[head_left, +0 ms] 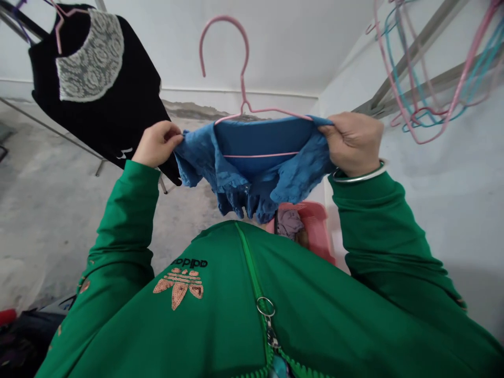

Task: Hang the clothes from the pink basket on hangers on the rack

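Note:
A blue short-sleeved garment (232, 173) is spread on a pink wire hanger (244, 79) in front of my chest. The hanger's hook points up, and its lower bar shows inside the open neckline. My left hand (157, 143) is closed, pinching the garment at the shoulder on the left. At the other shoulder, my right hand (352, 142) is closed around the blue cloth and perhaps the hanger's end, which is hidden there. The lower part of the garment hangs in folds above the green jacket.
On the left, a black top with a lace yoke (94, 58) hangs from a rack. Several pink and blue wire hangers (429, 115) hang at upper right, close to the white wall (452, 210). A pink basket (317, 231) with clothes stands below on the concrete floor (39, 173).

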Motion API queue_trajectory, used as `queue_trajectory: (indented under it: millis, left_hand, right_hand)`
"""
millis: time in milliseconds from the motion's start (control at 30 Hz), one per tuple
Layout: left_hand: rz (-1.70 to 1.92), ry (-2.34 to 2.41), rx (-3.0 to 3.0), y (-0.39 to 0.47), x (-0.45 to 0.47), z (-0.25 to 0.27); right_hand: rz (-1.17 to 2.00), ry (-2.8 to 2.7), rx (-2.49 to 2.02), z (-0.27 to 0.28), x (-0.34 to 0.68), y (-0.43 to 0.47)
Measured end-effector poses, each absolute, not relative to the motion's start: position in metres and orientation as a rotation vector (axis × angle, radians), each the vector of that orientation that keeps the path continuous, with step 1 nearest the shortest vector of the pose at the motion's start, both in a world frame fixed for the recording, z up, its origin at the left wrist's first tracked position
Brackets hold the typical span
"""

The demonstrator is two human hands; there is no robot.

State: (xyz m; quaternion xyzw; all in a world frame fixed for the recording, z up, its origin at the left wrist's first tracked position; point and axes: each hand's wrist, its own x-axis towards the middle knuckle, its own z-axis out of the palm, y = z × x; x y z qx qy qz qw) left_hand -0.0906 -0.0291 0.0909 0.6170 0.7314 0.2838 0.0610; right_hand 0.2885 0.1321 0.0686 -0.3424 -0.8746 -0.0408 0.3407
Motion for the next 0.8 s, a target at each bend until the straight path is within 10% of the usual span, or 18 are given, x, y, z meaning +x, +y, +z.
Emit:
queue_trajectory:
  millis: [800]
  left_hand:
    - [0.574, 2.191, 2.362, -0.041, -0.014, 0.108]
  right_hand:
    - [0.133, -2.124, -0.780, 0.060, 0.304, 0.113]
